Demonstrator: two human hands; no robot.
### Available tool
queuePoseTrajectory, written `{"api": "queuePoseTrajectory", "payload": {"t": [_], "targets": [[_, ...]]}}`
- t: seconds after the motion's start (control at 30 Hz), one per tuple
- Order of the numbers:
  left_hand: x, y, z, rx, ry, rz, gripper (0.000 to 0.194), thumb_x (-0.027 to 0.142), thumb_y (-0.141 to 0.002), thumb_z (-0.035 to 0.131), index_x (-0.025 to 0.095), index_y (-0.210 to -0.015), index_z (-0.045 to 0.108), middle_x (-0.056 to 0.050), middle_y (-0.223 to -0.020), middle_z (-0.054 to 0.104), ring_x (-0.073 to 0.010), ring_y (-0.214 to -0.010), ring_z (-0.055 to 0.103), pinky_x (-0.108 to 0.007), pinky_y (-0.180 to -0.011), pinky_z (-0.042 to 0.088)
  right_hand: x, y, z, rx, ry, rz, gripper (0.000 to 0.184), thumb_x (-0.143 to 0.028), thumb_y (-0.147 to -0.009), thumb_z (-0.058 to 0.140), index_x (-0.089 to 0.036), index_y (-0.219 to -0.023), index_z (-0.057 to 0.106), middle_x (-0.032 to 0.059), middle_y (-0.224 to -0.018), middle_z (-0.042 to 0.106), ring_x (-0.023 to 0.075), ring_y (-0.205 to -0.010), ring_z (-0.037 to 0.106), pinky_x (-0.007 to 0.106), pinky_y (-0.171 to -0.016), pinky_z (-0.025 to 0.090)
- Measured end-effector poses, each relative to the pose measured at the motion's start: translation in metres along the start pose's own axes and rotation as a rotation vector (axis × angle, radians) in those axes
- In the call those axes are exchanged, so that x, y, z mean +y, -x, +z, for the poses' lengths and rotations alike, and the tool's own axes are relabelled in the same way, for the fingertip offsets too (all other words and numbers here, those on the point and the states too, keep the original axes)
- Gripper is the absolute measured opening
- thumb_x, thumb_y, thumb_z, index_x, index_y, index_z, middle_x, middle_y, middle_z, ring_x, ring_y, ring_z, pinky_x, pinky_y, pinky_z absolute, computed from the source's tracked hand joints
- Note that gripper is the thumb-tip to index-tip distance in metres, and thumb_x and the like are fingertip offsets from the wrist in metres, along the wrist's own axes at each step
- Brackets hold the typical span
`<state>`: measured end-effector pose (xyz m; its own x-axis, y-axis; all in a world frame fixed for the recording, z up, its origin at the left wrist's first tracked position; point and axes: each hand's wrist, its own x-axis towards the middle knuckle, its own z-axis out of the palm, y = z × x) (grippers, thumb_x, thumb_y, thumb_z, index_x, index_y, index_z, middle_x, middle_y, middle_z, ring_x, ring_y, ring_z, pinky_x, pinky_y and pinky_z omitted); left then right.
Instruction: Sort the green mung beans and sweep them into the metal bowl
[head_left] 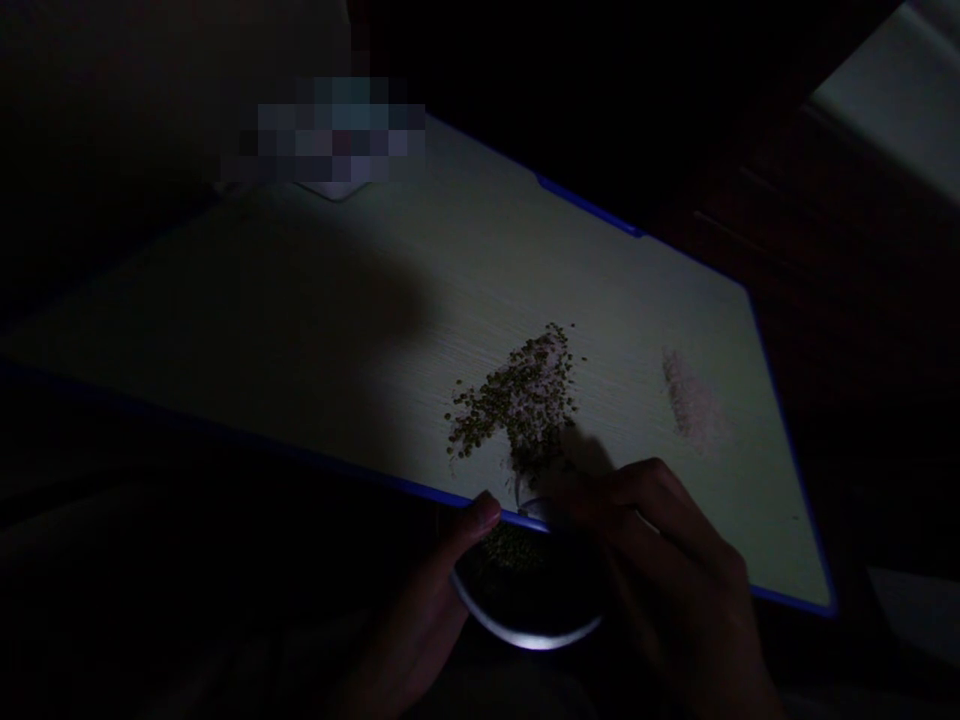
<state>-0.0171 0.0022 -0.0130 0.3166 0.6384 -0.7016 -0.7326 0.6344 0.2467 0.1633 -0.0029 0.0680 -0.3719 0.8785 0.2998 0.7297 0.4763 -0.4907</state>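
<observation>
In the dim head view, small green beans (525, 400) mixed with paler grains lie in a loose heap near the front edge of a pale tabletop (645, 300) with a blue rim. My left hand (427, 610) grips a bowl (536, 640) with a bright rim, pressed up under the table edge, its thumb at the blue rim. More green beans sit inside the bowl, partly in shadow. My right hand (667, 560) is bent, fingers closed together at the front of the heap, over the bowl's right side. A small pale curved shape shows by its fingertips; what it is stays unclear.
A separate patch of pale pinkish grains (694, 405) lies on the right of the tabletop. At the far left corner stands a light object (337, 185), mostly blurred out. Darkness surrounds the table, and a dark shape borders its far edge.
</observation>
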Motion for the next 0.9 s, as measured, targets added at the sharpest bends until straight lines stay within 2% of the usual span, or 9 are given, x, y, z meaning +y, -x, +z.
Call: {"api": "queuePoseTrajectory", "payload": {"t": [0.1,0.3,0.37,0.47,0.6,0.7,0.77,0.9], "targets": [[0.003,0.001,0.001,0.023,-0.018,0.004,0.018,0.026,-0.073,0.093,0.02,-0.087,0.084,-0.008,-0.104,0.087,-0.0346,-0.122,0.073,-0.045,-0.11,0.055,0.0,0.002,0.0,0.007,-0.003,-0.014,0.03,0.0,-0.097,0.06,-0.016,-0.121,0.07,0.0074,-0.1,0.067,0.0186,-0.094,0.059,0.03,-0.075,0.053],[0.014,0.01,-0.003,0.075,0.0,0.085,0.019,0.026,-0.07,0.095,0.021,-0.082,0.08,-0.007,-0.106,0.087,-0.0343,-0.123,0.073,-0.042,-0.109,0.056,-0.004,0.006,0.007,0.066,-0.029,-0.014,0.034,0.004,-0.097,0.057,-0.017,-0.12,0.068,0.0055,-0.099,0.066,0.0168,-0.093,0.058,0.028,-0.076,0.053],[0.018,0.012,-0.005,0.103,0.0,0.124,0.027,0.023,-0.072,0.093,0.023,-0.096,0.081,-0.006,-0.111,0.087,-0.0333,-0.127,0.071,-0.042,-0.111,0.055,-0.004,0.011,0.007,0.067,-0.033,-0.008,0.034,0.002,-0.098,0.057,-0.019,-0.123,0.067,0.005,-0.099,0.066,0.0166,-0.093,0.059,0.027,-0.074,0.053],[0.02,0.011,-0.01,0.137,0.013,0.161,0.052,0.019,-0.077,0.088,0.025,-0.127,0.076,-0.006,-0.118,0.085,-0.0318,-0.132,0.068,-0.041,-0.111,0.054,0.0,0.02,0.003,0.095,-0.033,0.014,0.031,-0.001,-0.099,0.057,-0.02,-0.122,0.067,0.0044,-0.099,0.067,0.0163,-0.093,0.061,0.027,-0.073,0.053],[0.02,0.008,-0.01,0.103,0.01,0.183,0.057,0.022,-0.084,0.081,0.019,-0.139,0.07,-0.01,-0.123,0.084,-0.0328,-0.131,0.069,-0.042,-0.111,0.055,0.017,0.03,-0.011,0.222,0.037,0.105,0.026,-0.007,-0.101,0.056,-0.022,-0.117,0.068,0.0043,-0.102,0.07,0.0158,-0.094,0.067,0.027,-0.076,0.054],[0.02,0.006,-0.005,0.183,-0.02,0.157,0.052,0.019,-0.089,0.076,0.018,-0.14,0.069,-0.009,-0.111,0.087,-0.0305,-0.117,0.077,-0.043,-0.108,0.058,0.037,0.033,-0.021,0.313,0.046,0.19,0.023,-0.014,-0.103,0.056,-0.025,-0.117,0.071,0.0046,-0.105,0.071,0.0174,-0.094,0.069,0.03,-0.076,0.053],[0.02,0.004,-0.003,0.228,-0.02,0.132,0.047,0.018,-0.093,0.07,0.017,-0.14,0.068,-0.008,-0.102,0.088,-0.0288,-0.107,0.081,-0.043,-0.105,0.059,0.05,0.033,-0.024,0.394,-0.007,0.262,0.027,-0.019,-0.104,0.054,-0.028,-0.123,0.071,0.0042,-0.104,0.07,0.0186,-0.095,0.067,0.033,-0.079,0.053],[0.02,0.002,0.0,0.2,-0.009,0.142,0.046,0.018,-0.098,0.064,0.016,-0.143,0.065,-0.008,-0.099,0.088,-0.0256,-0.096,0.083,-0.042,-0.105,0.059,0.068,0.026,-0.022,0.468,-0.154,0.295,0.033,-0.022,-0.104,0.05,-0.031,-0.127,0.071,0.0022,-0.094,0.064,0.0183,-0.087,0.064,0.034,-0.078,0.053]]}}
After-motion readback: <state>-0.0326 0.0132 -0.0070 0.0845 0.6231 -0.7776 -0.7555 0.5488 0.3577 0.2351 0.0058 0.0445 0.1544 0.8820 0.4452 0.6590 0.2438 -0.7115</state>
